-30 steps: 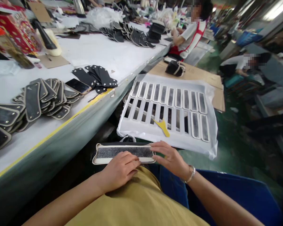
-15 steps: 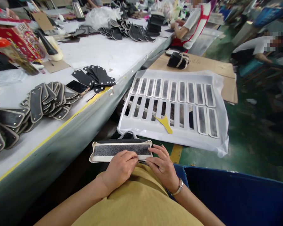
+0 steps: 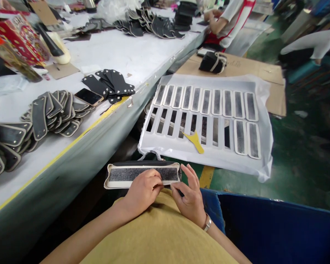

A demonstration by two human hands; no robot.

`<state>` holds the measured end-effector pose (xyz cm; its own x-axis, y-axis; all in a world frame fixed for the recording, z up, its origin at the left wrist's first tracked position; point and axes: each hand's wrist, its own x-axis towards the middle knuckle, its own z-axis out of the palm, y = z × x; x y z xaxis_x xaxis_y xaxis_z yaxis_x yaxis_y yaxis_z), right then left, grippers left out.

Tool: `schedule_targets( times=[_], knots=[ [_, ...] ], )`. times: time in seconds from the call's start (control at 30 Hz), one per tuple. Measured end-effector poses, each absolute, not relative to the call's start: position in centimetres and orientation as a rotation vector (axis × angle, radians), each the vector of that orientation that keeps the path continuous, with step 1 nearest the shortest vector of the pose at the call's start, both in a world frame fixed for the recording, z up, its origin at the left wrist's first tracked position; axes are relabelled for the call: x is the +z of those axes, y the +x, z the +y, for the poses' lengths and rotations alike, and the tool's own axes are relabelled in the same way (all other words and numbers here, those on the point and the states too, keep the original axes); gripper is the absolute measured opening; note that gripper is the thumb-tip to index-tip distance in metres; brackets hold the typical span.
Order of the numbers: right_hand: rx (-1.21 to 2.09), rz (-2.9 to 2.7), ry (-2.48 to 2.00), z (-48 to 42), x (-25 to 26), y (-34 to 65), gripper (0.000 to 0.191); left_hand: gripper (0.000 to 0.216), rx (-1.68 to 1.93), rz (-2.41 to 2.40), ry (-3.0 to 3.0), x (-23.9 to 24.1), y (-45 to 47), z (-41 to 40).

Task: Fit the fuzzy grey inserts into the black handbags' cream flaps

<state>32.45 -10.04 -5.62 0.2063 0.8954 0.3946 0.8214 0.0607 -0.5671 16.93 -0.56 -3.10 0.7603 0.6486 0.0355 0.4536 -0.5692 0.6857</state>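
A small bag (image 3: 119,175) lies across my lap, its long pale-edged face up. A speckled dark grey strip with a white border covers that face, and a loop handle (image 3: 151,153) shows at its far side. My left hand (image 3: 145,189) is closed over the near edge around the middle, its fingertips partly hidden. At the near right corner, my right hand (image 3: 191,194) pinches the edge between thumb and forefinger, with the other fingers raised.
Ahead, a white plastic-covered board (image 3: 161,145) carries pale-framed dark strips and a yellow piece (image 3: 196,141). The worktable (image 3: 99,55) at left holds trimmed dark pieces (image 3: 40,117), black pieces (image 3: 117,86) and a phone (image 3: 89,96). A blue bin (image 3: 277,223) stands at right. Another person (image 3: 233,22) sits beyond.
My right hand has shifted slightly, its upper fingers lifting away from the bag's right end. My left hand stays at the near edge. The view has turned a little downward.
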Motion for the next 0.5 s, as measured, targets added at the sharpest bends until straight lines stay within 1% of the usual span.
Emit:
schedule_targets(
  times=[0.13,0.23,0.33,0.37,0.43,0.5],
  knots=[
    [0.042,-1.645,-1.752,-10.2,-5.7,32.2,0.012,0.009,0.366,0.796,2.3,-3.1,16.8,-0.6],
    [0.01,-1.695,-1.783,-10.3,-5.5,32.3,0.011,0.009,0.371,0.781,2.466,-3.5,16.1,-1.0],
    [0.006,-1.763,-1.805,-10.3,-4.8,32.7,0.01,0.027,0.355,0.648,2.738,-3.9,14.8,-1.3],
    [0.008,-1.809,-1.794,-10.2,-4.5,32.8,0.012,0.033,0.327,0.598,2.811,-4.0,14.4,-1.3],
    [0.035,-1.962,-1.725,-9.7,-4.0,33.2,0.025,0.039,0.269,0.56,2.883,-4.1,13.8,-1.1],
    [0.08,-2.142,-1.633,-9.1,-3.6,33.6,0.034,0.038,0.247,0.589,2.873,-3.9,13.6,-0.7]
  ],
)
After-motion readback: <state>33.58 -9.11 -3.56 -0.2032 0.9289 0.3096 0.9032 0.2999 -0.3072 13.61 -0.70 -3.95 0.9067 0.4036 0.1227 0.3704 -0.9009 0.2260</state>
